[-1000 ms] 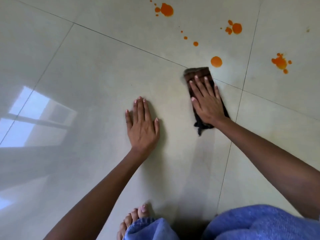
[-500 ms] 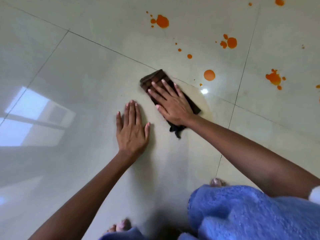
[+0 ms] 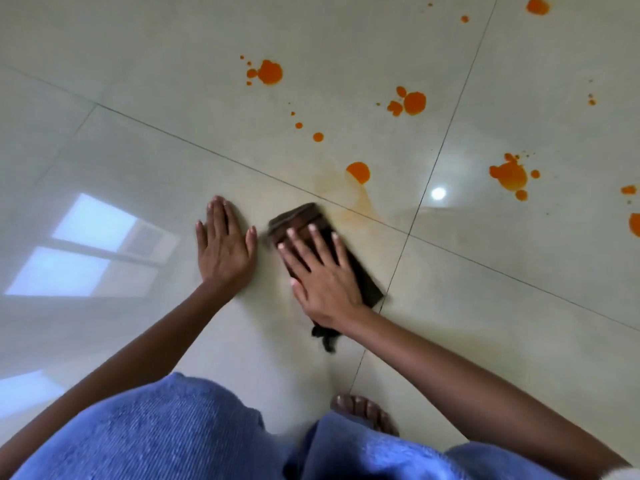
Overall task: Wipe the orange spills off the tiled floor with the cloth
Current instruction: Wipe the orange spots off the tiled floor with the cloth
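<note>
A dark brown folded cloth (image 3: 298,218) lies on the pale tiled floor (image 3: 145,174). My right hand (image 3: 322,271) presses flat on it, fingers spread. Flat on the bare tile just left of the cloth is my left hand (image 3: 223,252), holding nothing. The nearest orange spill (image 3: 359,172) sits up and to the right of the cloth, with a faint orange smear (image 3: 346,199) trailing from it toward the cloth. More orange spills lie farther off: one (image 3: 270,71) at top centre, one (image 3: 414,102) to its right, one (image 3: 509,174) at right.
Small orange drops (image 3: 318,136) dot the tile between the larger spills. More orange marks sit at the top right (image 3: 538,5) and the right edge (image 3: 635,223). My blue garment (image 3: 173,434) and a bare foot (image 3: 363,412) fill the bottom. A window reflection (image 3: 93,244) shines at left.
The nearest spill has lost its lower left edge and a faint orange smear now trails from it. My right hand and the cloth swept left, then back. The view has shifted back and down.
</note>
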